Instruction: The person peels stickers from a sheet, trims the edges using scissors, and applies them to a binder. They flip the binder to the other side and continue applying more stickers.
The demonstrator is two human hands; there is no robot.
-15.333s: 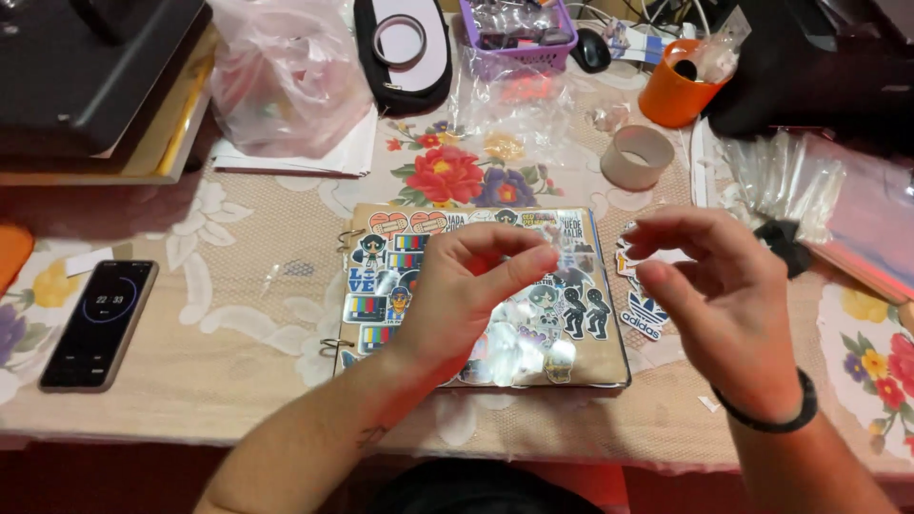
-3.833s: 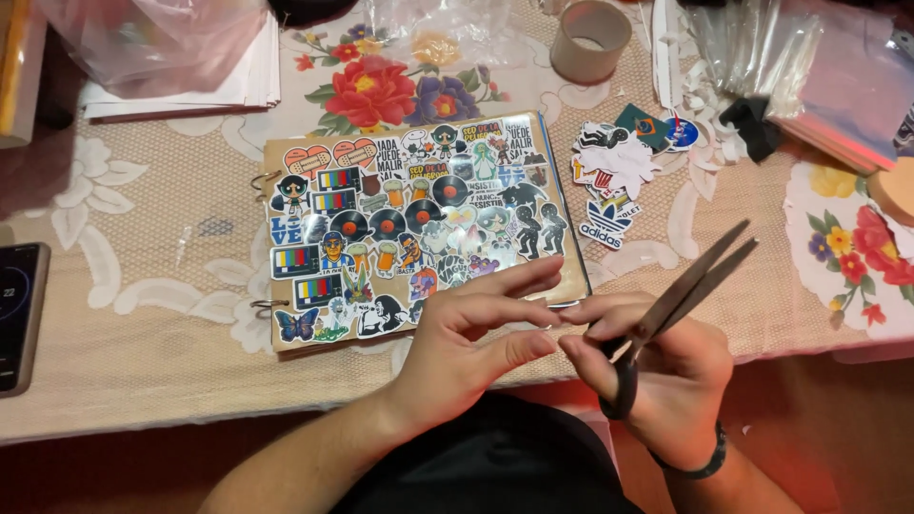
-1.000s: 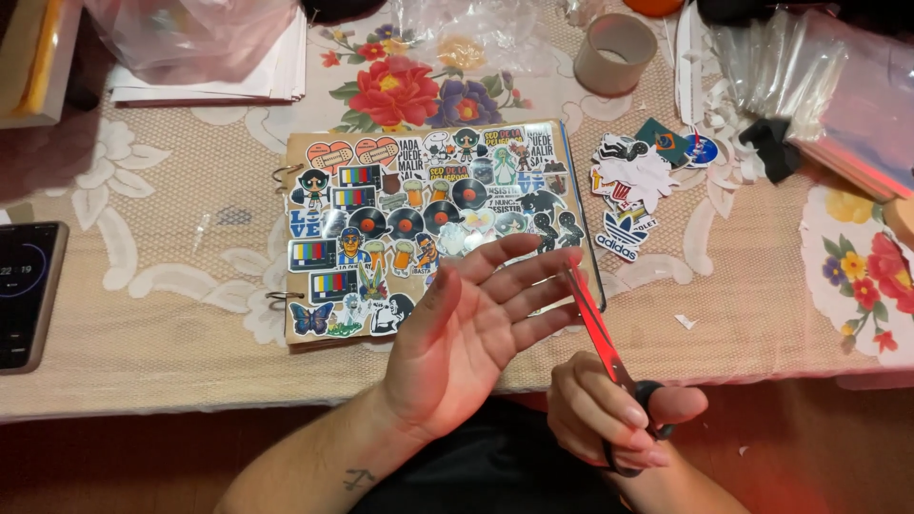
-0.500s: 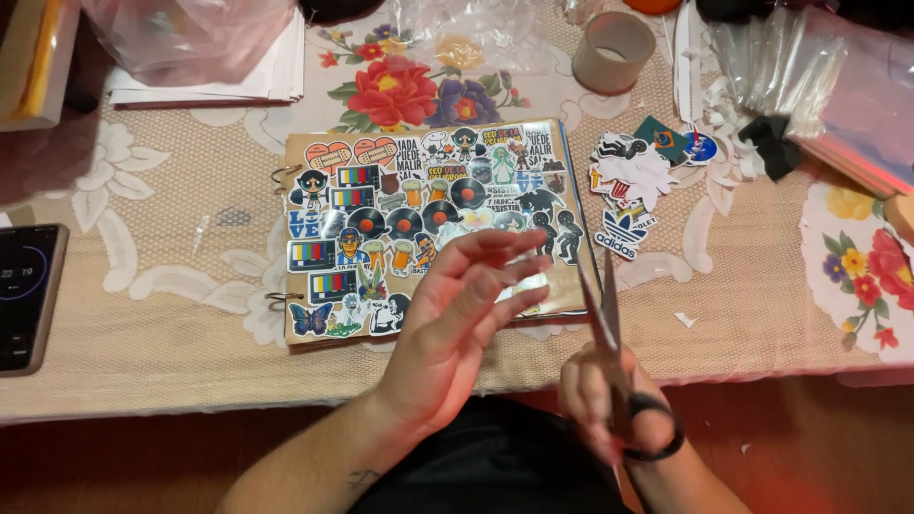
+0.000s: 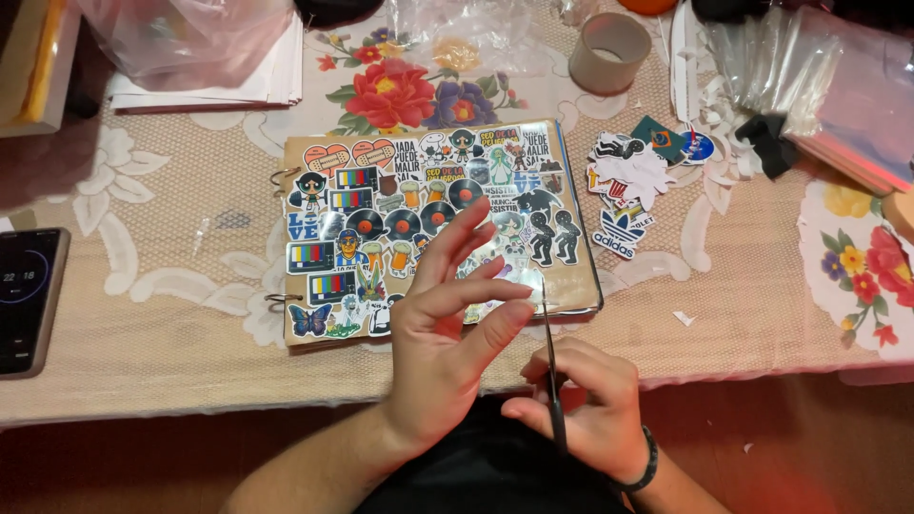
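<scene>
A pair of scissors [image 5: 549, 366] is gripped in the right hand [image 5: 581, 405], fingers clenched round the handles, the blades closed to a thin line and pointed up toward the left hand [image 5: 447, 333]. That hand is raised with its upper fingers fanned apart, while a small, shiny scrap is pinched between thumb and forefinger just at the blade tips; what the scrap is cannot be made out.

Half a second earlier the blades were seen parted and angled further right; they have since been drawn shut and brought in against the pinched piece, which suggests a trimming cut just made or being finished.

Beyond the hands, a ring-bound notebook [image 5: 428, 228] plastered with stickers is laid flat on the lace-covered surface [image 5: 143, 314], unmoved. Loose stickers [image 5: 633, 186] are heaped just to its right, with a small paper offcut [image 5: 683, 317] nearby. A tape roll [image 5: 609, 52] is stood further back, crumpled clear plastic sleeves [image 5: 771, 62] are piled at the far right, and a phone [image 5: 29, 300] is left at the left edge.
</scene>
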